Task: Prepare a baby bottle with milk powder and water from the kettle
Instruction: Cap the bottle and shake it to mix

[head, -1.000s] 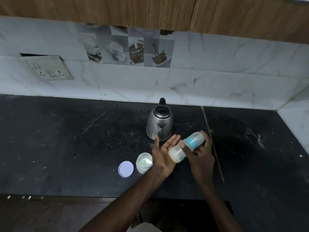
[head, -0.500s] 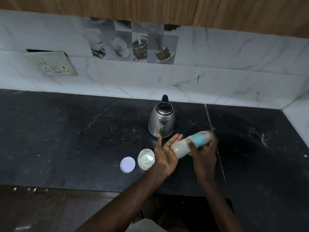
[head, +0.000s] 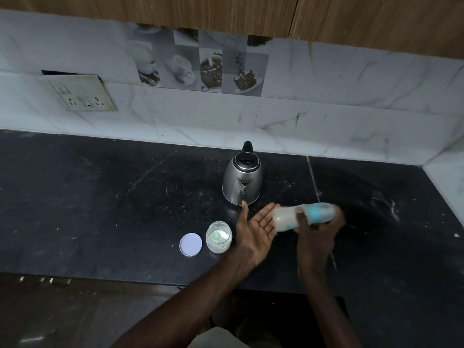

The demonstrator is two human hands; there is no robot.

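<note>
Milky translucent baby bottle with blue collar [head: 298, 217]: held roughly level above the counter's [head: 100, 197] front edge, right hand [head: 317, 228] clasping it, base apparently against the spread left hand [head: 256, 228].

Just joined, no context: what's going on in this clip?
A person is mixing a baby bottle at a dark counter. The right hand grips the baby bottle, which lies roughly sideways, holds milky liquid and is motion-blurred, with its base at the open left hand. The kettle stands upright just behind the hands. The milk powder jar sits open left of them, with its lid lying beside it.
</note>
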